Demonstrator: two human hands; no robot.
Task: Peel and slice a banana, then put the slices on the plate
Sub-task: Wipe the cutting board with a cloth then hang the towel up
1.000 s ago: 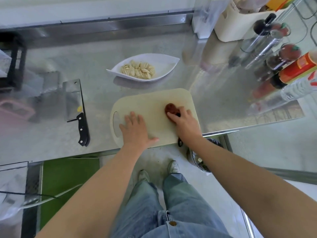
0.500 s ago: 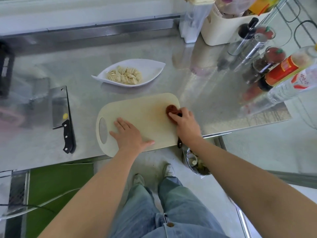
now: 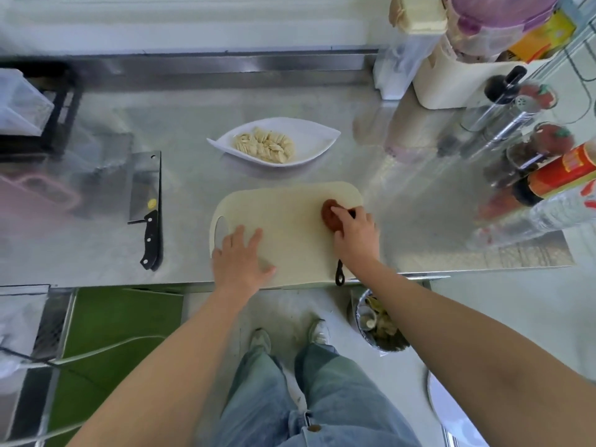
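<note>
- Left hand [image 3: 240,262] lies flat on the cutting board [image 3: 290,208], grip apart.
- Right hand [image 3: 354,235] has its grip clamped on a brown brush [image 3: 329,214] on the board.
- Banana slices [image 3: 264,146] lie in the white plate [image 3: 317,137] behind the board.

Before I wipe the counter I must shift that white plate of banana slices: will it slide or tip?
It would probably slide easily: the plate sits on a smooth, shiny steel counter. The banana slices are heaped toward its left end, so it may dip that way when lifted. Its rim looks low, so slices could spill.
</note>
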